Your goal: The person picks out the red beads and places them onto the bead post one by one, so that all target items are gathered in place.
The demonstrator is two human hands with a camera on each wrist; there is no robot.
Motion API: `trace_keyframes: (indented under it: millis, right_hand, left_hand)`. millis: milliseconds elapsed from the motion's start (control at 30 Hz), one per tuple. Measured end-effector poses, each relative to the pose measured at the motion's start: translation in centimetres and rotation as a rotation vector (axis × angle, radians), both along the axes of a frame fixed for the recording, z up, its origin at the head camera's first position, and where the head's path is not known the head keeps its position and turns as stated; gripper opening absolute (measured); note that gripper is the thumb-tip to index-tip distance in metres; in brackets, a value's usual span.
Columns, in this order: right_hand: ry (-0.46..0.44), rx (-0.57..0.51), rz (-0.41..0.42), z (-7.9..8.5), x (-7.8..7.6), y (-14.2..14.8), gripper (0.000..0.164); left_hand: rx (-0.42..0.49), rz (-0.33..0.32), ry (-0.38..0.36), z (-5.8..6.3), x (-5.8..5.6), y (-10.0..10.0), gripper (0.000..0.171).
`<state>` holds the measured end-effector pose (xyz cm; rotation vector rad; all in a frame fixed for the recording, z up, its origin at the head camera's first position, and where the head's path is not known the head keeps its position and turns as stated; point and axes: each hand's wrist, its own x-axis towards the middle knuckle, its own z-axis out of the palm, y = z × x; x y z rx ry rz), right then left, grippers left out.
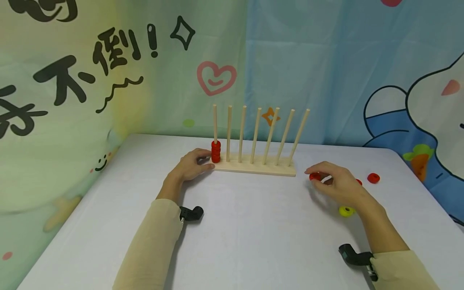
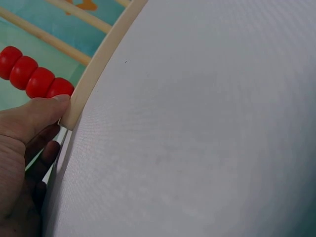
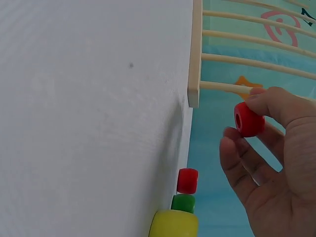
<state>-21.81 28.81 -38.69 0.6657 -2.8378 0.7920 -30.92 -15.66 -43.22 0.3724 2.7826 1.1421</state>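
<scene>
A wooden peg stand (image 1: 255, 170) with several upright rods stands at the back middle of the table. Stacked red beads (image 1: 216, 152) sit low on its leftmost rod. My left hand (image 1: 192, 164) holds the left end of the base, its thumb (image 2: 47, 111) against the wood beside the lowest bead. To the right of the stand, my right hand (image 1: 337, 183) pinches a red bead (image 3: 249, 120) between thumb and fingers, raised above the table. The bead's hole shows in the right wrist view.
Loose beads lie on the white table (image 1: 253, 233) around my right hand: a red one (image 1: 373, 178), a yellow one (image 1: 346, 211) and, in the right wrist view, a green one (image 3: 183, 203). A printed cloth (image 1: 297, 60) hangs behind the table.
</scene>
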Motion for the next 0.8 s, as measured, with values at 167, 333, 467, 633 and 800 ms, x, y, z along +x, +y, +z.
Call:
trace_keyframes:
  millis: [167,333,467,633,800]
  right_hand:
    - [0.055,-0.015,0.017,-0.1,-0.1,-0.3,0.026]
    - [0.048,-0.036,0.013,-0.2,-0.2,-0.6,0.036]
    - [0.041,-0.064,0.027,-0.1,-0.1,-0.9,0.042]
    - [0.046,-0.061,0.032,0.0,-0.3,-1.5,0.041]
    - [0.054,-0.063,0.037,0.2,-0.4,-2.0,0.040]
  left_hand:
    - [-0.002,-0.001,0.003,0.1,0.1,-0.1,0.053]
    - [-0.006,0.007,0.001,-0.1,0.0,-0.1,0.054]
    - [-0.008,0.012,-0.005,-0.1,-0.1,0.0,0.054]
    - [-0.008,0.013,-0.002,-0.1,-0.1,0.0,0.054]
    - [-0.002,0.014,-0.010,-0.1,-0.2,0.0,0.054]
